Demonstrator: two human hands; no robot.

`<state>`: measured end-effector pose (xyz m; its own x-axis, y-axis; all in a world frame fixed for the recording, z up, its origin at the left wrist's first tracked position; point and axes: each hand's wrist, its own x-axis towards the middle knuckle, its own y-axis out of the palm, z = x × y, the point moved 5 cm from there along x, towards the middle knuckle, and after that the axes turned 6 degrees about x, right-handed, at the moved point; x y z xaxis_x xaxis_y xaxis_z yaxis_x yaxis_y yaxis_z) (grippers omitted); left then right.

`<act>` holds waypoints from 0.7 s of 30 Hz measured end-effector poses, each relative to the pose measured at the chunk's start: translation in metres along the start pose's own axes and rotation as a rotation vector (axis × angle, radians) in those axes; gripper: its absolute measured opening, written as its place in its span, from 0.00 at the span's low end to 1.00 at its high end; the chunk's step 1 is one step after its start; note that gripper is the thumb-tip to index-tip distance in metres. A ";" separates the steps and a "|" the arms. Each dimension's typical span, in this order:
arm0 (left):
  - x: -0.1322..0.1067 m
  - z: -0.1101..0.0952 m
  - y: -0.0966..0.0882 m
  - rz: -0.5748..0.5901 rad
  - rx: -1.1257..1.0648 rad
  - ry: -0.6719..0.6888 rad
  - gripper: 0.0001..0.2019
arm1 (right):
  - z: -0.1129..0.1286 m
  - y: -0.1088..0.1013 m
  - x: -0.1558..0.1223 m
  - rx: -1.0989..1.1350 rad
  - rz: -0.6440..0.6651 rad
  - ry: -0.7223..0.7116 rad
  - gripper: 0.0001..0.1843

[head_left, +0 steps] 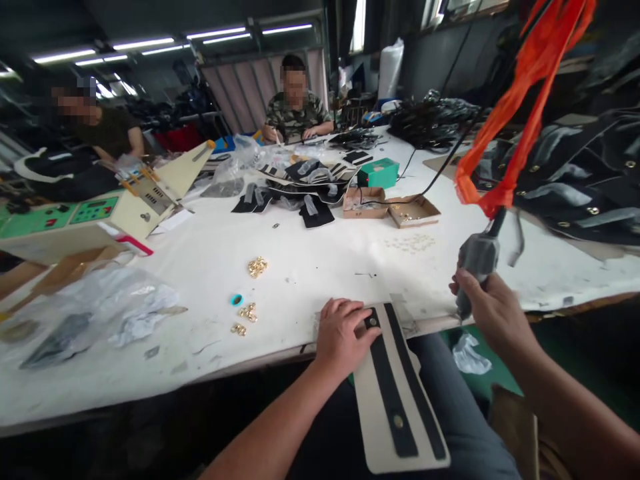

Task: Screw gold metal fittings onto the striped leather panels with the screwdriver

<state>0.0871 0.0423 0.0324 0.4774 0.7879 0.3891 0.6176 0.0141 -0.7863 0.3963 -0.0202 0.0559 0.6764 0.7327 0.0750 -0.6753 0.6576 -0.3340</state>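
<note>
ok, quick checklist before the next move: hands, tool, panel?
1. Right hand gripping the grey tool: ok.
2. Left hand on the beige panel: ok, near its upper end.
3. Tool tip on a fastener: not ok, it's off to the panel's right.
4. Panel fully on the table: not ok, most extends past the edge.
5. Upper fastener and lower fastener tight: cannot tell.
</note>
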 end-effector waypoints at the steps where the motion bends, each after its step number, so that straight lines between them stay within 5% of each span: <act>1: 0.000 0.000 0.000 0.006 0.004 0.000 0.16 | 0.001 -0.005 -0.002 -0.036 -0.023 -0.019 0.31; 6: 0.001 -0.002 -0.004 0.036 0.021 -0.002 0.16 | 0.017 -0.023 -0.051 -0.194 -0.320 -0.550 0.36; 8: 0.002 -0.005 -0.006 0.036 0.024 -0.006 0.16 | 0.009 -0.005 -0.084 -0.317 -0.174 -0.766 0.28; 11: 0.003 -0.009 -0.010 0.029 0.021 -0.010 0.16 | -0.015 0.037 -0.127 -0.439 0.260 -0.914 0.27; 16: 0.008 -0.001 -0.016 0.035 -0.247 -0.143 0.13 | 0.000 0.065 -0.137 -0.156 0.522 -0.868 0.17; 18: 0.007 0.007 -0.019 0.022 -0.401 -0.259 0.13 | 0.021 0.066 -0.123 0.078 0.569 -0.720 0.11; 21: 0.001 0.011 -0.026 0.005 -0.517 -0.362 0.27 | 0.047 0.068 -0.100 0.283 0.585 -0.448 0.17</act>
<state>0.0650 0.0496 0.0476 0.2952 0.9468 0.1280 0.8813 -0.2181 -0.4191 0.2690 -0.0402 0.0702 0.0458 0.9348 0.3522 -0.9749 0.1187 -0.1882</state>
